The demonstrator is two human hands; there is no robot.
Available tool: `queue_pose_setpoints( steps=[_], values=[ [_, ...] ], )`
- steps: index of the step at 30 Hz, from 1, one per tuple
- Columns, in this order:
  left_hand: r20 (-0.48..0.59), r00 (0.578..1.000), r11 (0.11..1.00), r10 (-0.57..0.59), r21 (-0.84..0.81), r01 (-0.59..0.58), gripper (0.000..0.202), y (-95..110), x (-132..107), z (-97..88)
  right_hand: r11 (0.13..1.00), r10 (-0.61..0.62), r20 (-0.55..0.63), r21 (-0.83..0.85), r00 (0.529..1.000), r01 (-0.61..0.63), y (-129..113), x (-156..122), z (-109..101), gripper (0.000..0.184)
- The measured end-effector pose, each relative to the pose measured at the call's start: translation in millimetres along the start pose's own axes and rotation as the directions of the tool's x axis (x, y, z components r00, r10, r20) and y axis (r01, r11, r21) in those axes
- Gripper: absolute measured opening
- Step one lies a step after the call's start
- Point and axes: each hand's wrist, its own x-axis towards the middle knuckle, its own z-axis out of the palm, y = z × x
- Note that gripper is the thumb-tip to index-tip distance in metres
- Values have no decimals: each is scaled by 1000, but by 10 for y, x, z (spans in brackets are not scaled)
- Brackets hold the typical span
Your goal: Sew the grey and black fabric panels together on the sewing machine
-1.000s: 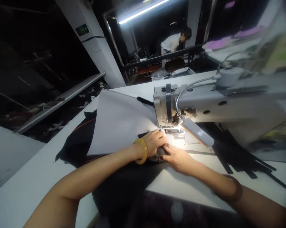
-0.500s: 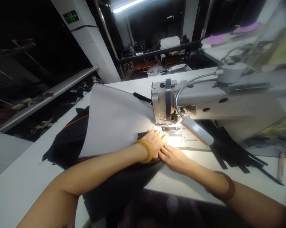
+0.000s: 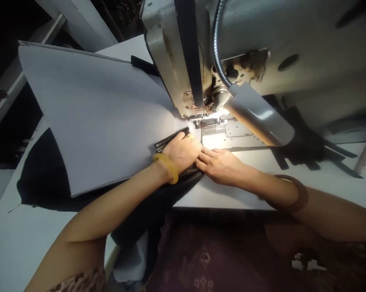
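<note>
Head view: grey cloth (image 3: 103, 113) stretches from the machine (image 3: 167, 52) toward the table's (image 3: 231, 195) left edge, our left hand (image 3: 183, 151) resting on it, right hand (image 3: 221, 166) alongside; whether either grip pinches, we can't tell. We should guide evenly, no tugging.

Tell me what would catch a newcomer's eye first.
Likely the lit metal plate under the sewing machine, beside the tilted lamp. Just in front, the left hand, yellow bangle at its wrist, sits close beside the right hand. A broad pale panel spreads leftward over black cloth.
</note>
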Motion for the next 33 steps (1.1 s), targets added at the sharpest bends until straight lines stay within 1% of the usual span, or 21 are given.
queue_pose_setpoints(
  steps=[3, 5, 7, 10, 13, 15, 18, 23, 26, 29, 33],
  values=[
    [-44, 998, 998, -46, 32, 48, 26, 31, -5, 26, 999, -2, -59, -43, 998, 0, -29, -6, 44, 34],
    [-63, 997, 998, -47, 40, 50, 28, 30, -7, 45, 999, -9, -85, -51, 996, 4, -43, -11, 63, 35],
    [-54, 998, 999, -29, 14, 30, 27, 11, -5, 62, 999, -3, -94, -54, 996, -2, -53, -16, 71, 36],
    [-49, 999, 999, -4, -38, 3, 24, -28, 3, 87, 998, 38, -87, -37, 995, -41, -62, -22, 72, 36],
    [-99, 995, 998, 11, -59, -17, 28, -53, 8, 113, 997, 69, -83, -30, 994, -71, -66, -24, 71, 38],
    [-132, 991, 998, 26, -61, -34, 30, -59, 7, 125, 996, 66, -88, -52, 994, -71, -66, -24, 72, 40],
    [-148, 988, 997, 54, -41, -60, 30, -61, 5, 130, 996, 59, -96, -67, 994, -66, -61, -24, 78, 38],
    [-139, 987, 997, 76, -18, -79, 29, -92, 39, 126, 994, 67, -114, -81, 991, -76, -25, -4, 103, 35],
    [-127, 989, 997, 73, -21, -76, 30, -128, 82, 125, 994, 104, -117, -30, 988, -108, 12, 21, 114, 35],
    [-107, 991, 996, 84, -34, -88, 30, -164, 129, 128, 993, 115, -111, 27, 987, -112, 61, 41, 116, 36],
    [-80, 994, 997, 69, -40, -73, 32, -214, 203, 118, 989, 146, -129, 36, 981, -143, 152, 75, 119, 37]
  ],
)
